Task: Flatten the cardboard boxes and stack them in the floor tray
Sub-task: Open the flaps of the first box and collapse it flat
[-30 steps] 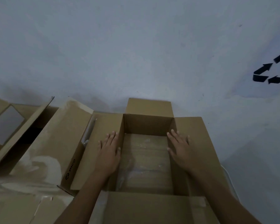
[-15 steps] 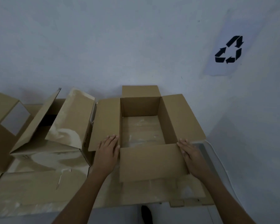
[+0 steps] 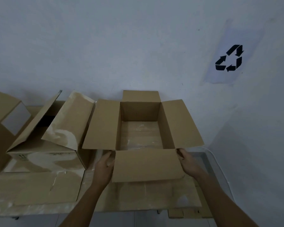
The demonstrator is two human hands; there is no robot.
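An open brown cardboard box [image 3: 140,135] stands in front of me with all its top flaps spread outward. My left hand [image 3: 104,167] grips the box at its near left corner, fingers partly hidden behind the near flap [image 3: 146,164]. At the near right corner my right hand [image 3: 188,163] grips the box, fingertips tucked under the right side flap. The box sits on flattened cardboard [image 3: 143,197] that lies in a clear floor tray [image 3: 211,163], whose rim shows at the right.
Two other opened boxes [image 3: 62,128] [image 3: 2,125] stand to the left, on flattened cardboard sheets [image 3: 33,187]. A white wall rises right behind the boxes, with a recycling sign [image 3: 229,58] on the right.
My hands slid back from the side flaps to the box's near corners and now grip them. The view pulled back and the near flap folded outward toward me.
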